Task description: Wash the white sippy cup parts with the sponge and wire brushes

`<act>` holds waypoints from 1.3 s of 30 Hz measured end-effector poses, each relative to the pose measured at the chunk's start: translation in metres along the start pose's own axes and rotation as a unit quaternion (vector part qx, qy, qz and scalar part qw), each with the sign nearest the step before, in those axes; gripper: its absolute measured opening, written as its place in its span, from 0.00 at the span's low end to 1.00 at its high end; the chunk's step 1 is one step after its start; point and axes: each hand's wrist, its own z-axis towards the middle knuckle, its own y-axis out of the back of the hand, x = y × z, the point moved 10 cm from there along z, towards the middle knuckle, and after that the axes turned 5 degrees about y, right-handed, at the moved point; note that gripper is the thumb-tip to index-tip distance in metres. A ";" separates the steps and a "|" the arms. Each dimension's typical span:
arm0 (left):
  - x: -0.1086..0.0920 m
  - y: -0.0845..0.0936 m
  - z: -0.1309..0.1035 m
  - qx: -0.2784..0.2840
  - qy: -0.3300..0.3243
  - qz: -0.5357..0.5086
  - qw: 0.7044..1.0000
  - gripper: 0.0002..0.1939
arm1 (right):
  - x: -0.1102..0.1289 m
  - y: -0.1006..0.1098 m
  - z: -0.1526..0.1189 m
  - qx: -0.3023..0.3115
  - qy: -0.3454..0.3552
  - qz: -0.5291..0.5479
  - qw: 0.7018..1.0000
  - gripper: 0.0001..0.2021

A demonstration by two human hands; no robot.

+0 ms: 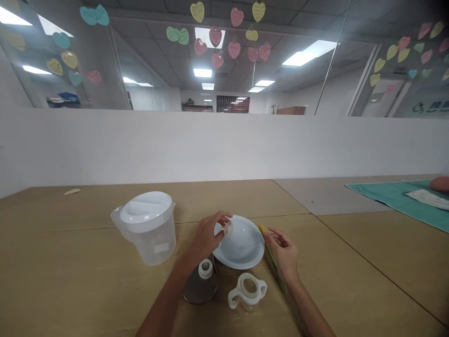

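My left hand [210, 234] is pinched round a small clear, round piece [228, 229], which looks like a transparent cap, over the left rim of a white bowl [240, 260]. To the bowl's right, my right hand [285, 255] has its fingers loosely curled and apart, with nothing visible in them. It is close to a long thin green stick with a yellow end [261, 229]; whether they touch is unclear. Below my left wrist stands a dark bottle with a white top [205, 269]. A white two-handled ring [248, 289] sits on a clear container nearer me.
A clear lidded pitcher [154, 238] stands left of the bowl. A teal cloth [389, 196] with a white cloth on it lies at the far right, beside part of another person's hand [439, 184]. A pale flat oval piece [72, 192] lies far left. A white wall closes off the table's back.
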 end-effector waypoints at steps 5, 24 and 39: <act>0.007 -0.013 0.002 -0.004 0.000 -0.003 1.000 0.17 | 0.044 -0.013 0.019 -0.008 -0.013 0.025 1.000 0.16; 0.008 -0.057 -0.011 0.111 0.028 -0.004 0.993 0.32 | 0.185 -0.067 -0.018 -0.030 0.215 0.293 0.931 0.27; -0.011 -0.044 -0.009 0.080 0.004 -0.032 0.996 0.30 | 0.179 -0.099 -0.022 0.101 0.102 0.320 0.937 0.27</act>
